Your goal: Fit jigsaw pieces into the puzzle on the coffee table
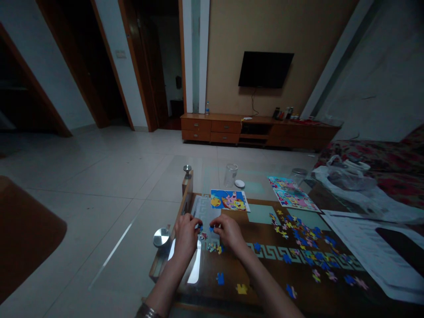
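step: fitting pieces, near left table edge | left hand + right hand: grip pinched on small pieces, can't tell how tight | loose pile mid-table | next move, likely: align tabs, press flat

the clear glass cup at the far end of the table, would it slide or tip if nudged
The clear glass cup stands upright on the smooth glass tabletop, so it would probably slide easily. It looks taller than wide, so a high push might tip it. Being glass, it is likely fragile.
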Available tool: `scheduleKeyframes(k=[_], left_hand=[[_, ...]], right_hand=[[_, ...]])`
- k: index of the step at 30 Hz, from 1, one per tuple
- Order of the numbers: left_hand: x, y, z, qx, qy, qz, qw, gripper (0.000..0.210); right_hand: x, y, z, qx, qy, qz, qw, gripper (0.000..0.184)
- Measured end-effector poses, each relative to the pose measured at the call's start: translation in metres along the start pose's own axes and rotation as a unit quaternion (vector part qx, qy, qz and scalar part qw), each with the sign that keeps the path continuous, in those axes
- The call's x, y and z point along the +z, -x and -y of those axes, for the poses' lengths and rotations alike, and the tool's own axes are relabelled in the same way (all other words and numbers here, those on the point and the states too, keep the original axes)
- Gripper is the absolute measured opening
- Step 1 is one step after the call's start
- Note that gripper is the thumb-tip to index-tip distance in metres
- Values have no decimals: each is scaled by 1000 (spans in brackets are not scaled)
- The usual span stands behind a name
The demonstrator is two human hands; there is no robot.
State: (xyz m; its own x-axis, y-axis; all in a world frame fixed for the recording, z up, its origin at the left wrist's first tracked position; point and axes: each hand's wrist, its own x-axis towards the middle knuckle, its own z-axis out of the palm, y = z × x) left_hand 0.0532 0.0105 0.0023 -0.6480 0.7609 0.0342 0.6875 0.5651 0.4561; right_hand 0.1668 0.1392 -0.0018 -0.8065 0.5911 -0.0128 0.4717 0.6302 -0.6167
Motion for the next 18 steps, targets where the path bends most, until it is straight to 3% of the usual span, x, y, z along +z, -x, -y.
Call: scheduleKeyframes(k=[10,18], left_hand=[[5,-2,3,4,19,-3,1000,23],[8,-4,6,12,29,-12,999,21]], right_hand=[[9,-11,14,-17,-40,-4,999,22],[11,-6,19,-21,28,-13,999,20]])
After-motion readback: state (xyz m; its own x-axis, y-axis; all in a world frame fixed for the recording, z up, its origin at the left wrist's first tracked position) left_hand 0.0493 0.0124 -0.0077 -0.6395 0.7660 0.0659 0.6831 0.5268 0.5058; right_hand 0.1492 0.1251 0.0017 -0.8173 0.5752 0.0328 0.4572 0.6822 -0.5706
